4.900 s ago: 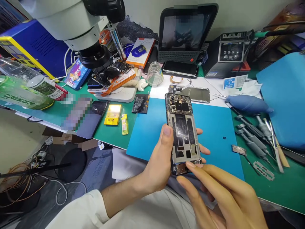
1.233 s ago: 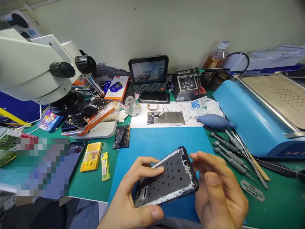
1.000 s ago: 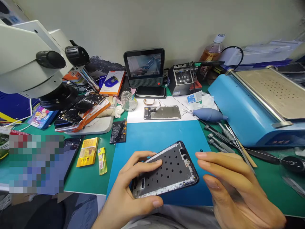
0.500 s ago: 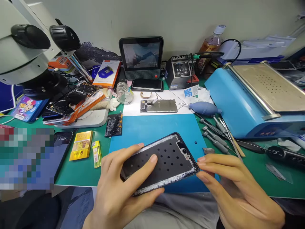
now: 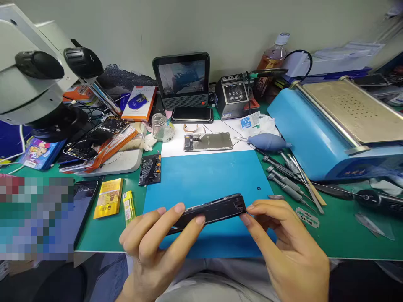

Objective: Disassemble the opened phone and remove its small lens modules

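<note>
- The dark phone frame point(image 5: 209, 212) is seen nearly edge-on, thin, its near rim scuffed pale, above the near part of the blue mat point(image 5: 204, 176).
- The left hand point(image 5: 154, 247) grips its left end.
- The right hand point(image 5: 283, 247) pinches its right end.

Two bare hands, left point(image 5: 151, 251) and right point(image 5: 289, 251), no gloves, rings or watch; no sleeve in view at either wrist

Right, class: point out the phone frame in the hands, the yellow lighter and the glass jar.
phone frame point(image 5: 209, 211), head view, its dark side edge.
yellow lighter point(image 5: 128, 205), head view, middle of body.
glass jar point(image 5: 161, 128), head view, its clear wall.
</note>
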